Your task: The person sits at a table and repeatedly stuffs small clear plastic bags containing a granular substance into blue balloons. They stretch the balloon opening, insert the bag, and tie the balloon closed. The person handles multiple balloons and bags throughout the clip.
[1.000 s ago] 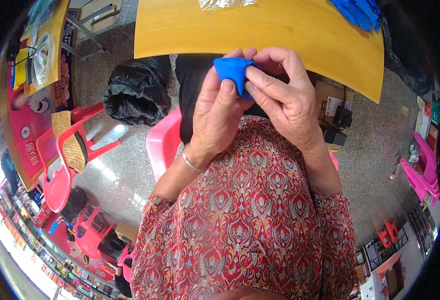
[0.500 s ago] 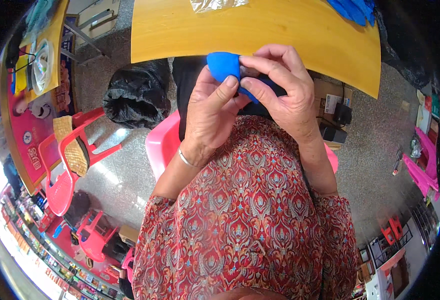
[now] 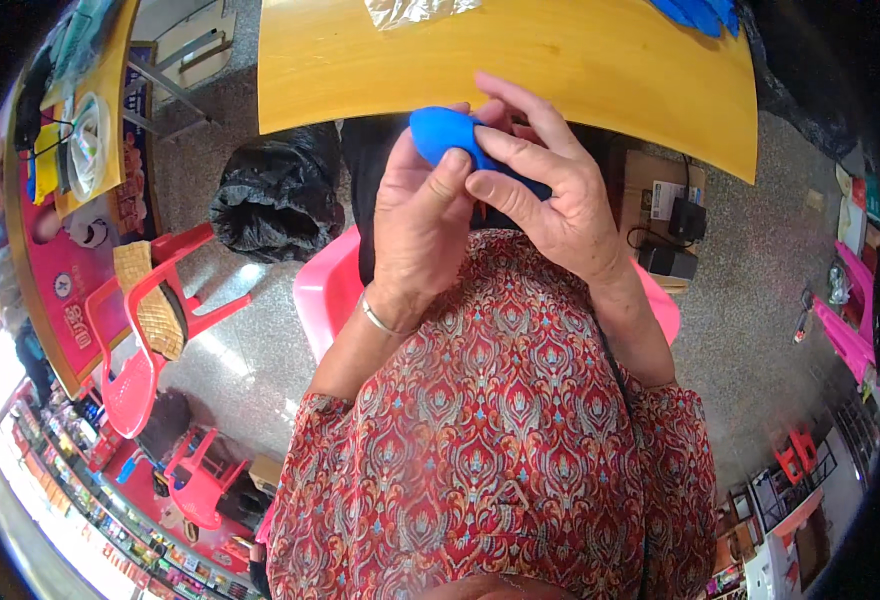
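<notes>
Left hand (image 3: 422, 225) at upper centre of frame, back toward camera, fingers curled, thumb raised, bracelet at wrist, right hand (image 3: 545, 195) just beside it, fingers extended leftward, touching left thumb, both forearms rising from lower centre

— What is held up at the near edge of the yellow worktop (image 3: 520, 70)?

— A blue piece of soft material (image 3: 442, 133), bright and plain in colour, its top end rounded into a smooth, bulging tip.

— How is it held?

— In the grip of both hands: the left hand (image 3: 420, 225) wraps it from below with the thumb pressed on its side, the right hand (image 3: 550, 205) lays fingers across its lower part. Only the rounded upper end shows; the rest is hidden behind the fingers.
</notes>
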The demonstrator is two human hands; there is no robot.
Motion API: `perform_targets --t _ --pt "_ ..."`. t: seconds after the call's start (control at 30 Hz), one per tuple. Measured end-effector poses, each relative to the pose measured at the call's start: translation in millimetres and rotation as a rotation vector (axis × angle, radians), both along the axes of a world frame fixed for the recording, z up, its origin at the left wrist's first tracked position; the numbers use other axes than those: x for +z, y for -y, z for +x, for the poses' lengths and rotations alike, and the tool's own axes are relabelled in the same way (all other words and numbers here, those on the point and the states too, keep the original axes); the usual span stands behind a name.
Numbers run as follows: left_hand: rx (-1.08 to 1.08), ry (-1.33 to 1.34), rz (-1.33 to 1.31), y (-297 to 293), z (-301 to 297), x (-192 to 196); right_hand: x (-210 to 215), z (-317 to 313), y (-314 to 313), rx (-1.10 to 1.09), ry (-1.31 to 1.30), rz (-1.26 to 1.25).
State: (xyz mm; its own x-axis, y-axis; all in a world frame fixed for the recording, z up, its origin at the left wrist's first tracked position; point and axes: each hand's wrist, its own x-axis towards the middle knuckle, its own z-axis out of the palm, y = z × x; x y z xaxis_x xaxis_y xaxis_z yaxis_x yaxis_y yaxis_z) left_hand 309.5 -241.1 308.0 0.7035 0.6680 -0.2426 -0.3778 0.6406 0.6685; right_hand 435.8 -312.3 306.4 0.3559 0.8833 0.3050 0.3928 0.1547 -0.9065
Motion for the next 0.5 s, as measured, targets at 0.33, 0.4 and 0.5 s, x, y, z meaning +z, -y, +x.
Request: perform_targets --t 0.33,0.4,0.5 --pt "0.126 0.145 -0.154 5 1 -4 7 7 13 -0.087 -0.097 -0.05" --pt "0.155 0.146 -0.13 3 1 -6 9 7 11 -0.066 -0.04 -0.042" --pt "0.137 0.163 -0.097 2 -1 -7 2 6 9 -0.049 -0.134 -0.073"
